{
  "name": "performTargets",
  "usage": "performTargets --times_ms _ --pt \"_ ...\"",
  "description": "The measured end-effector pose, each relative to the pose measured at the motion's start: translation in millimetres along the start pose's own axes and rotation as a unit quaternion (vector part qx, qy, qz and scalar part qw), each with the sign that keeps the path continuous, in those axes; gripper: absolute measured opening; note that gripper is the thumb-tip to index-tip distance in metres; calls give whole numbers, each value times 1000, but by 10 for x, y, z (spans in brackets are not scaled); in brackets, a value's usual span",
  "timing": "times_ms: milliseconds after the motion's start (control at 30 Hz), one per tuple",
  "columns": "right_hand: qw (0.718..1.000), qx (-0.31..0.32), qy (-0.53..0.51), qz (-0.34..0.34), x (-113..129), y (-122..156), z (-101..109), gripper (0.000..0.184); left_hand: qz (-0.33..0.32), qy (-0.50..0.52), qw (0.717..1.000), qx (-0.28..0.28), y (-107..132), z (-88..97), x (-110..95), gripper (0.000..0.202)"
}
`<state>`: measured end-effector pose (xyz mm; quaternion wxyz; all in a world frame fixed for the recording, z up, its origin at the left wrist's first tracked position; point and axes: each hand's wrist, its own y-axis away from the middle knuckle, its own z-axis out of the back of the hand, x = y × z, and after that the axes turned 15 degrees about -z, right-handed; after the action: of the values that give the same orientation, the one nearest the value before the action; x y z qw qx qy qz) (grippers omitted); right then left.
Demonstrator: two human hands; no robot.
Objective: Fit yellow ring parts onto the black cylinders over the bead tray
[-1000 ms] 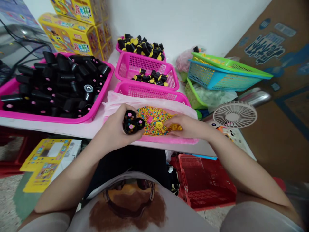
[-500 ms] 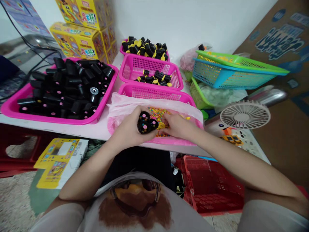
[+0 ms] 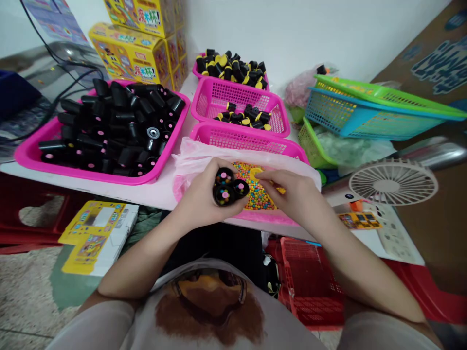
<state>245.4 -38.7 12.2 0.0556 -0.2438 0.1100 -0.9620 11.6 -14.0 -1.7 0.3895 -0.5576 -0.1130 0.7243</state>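
My left hand [image 3: 204, 194] is closed round three black tubes [image 3: 229, 185] held upright, their open tops showing pink centres and coloured beads. My right hand [image 3: 292, 187] pinches a yellow cap [image 3: 255, 172] just right of the tubes, above the pink tray of coloured beads [image 3: 259, 194]. That tray is lined with a thin pink plastic bag [image 3: 197, 153] and sits at the table's front edge.
A large pink tray [image 3: 29, 153] of black tubes lies at left. Pink baskets [image 3: 207, 99] with capped black tubes stand behind. Yellow boxes [image 3: 138, 58] are at the back left. Blue and green baskets [image 3: 350, 116], a small fan [image 3: 392, 183] are at right. A red crate [image 3: 310, 287] sits under the table.
My right hand has lifted out of the beads with a yellow cap and brought it up beside the tubes. The left hand keeps its hold; the view has shifted slightly.
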Motion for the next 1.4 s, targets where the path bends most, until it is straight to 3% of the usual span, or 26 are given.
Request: performTargets --times_ms 100,200,300,367,433,567,767,867,967,1133,1300,1400 --pt "998 -1 52 -40 -9 35 -30 28 10 -3 1000 8 1 8 -1 42" --pt "993 -57 58 -82 43 91 -13 41 22 0 1000 16 3 12 -13 42" --pt "992 -125 30 17 184 163 50 44 20 7 1000 15 2 7 -17 43" --pt "986 -115 6 121 280 196 74 45 19 18 1000 5 2 2 -9 44" --pt "979 -86 -14 182 340 213 63 48 25 34 999 -8 4 -1 4 45" --pt "979 -75 -42 184 342 235 -36 51 38 62 997 -29 19 11 27 46" --pt "974 -99 -81 189 308 245 -120 54 71 114 991 -5 15 39 12 49" --pt "976 -38 -127 175 307 189 -117 41 69 121 990 -5 7 44 15 49" --pt "972 3 -129 195 298 138 -140 59 66 119 991 0 3 45 27 51" --pt "963 -80 -49 253 315 128 -225 55 78 100 992 19 -19 56 34 55" --pt "938 -116 -12 326 329 111 -252 65 61 123 990 17 -37 83 29 50" --pt "935 -127 -16 331 306 83 -239 66 63 129 990 8 -41 73 43 52"
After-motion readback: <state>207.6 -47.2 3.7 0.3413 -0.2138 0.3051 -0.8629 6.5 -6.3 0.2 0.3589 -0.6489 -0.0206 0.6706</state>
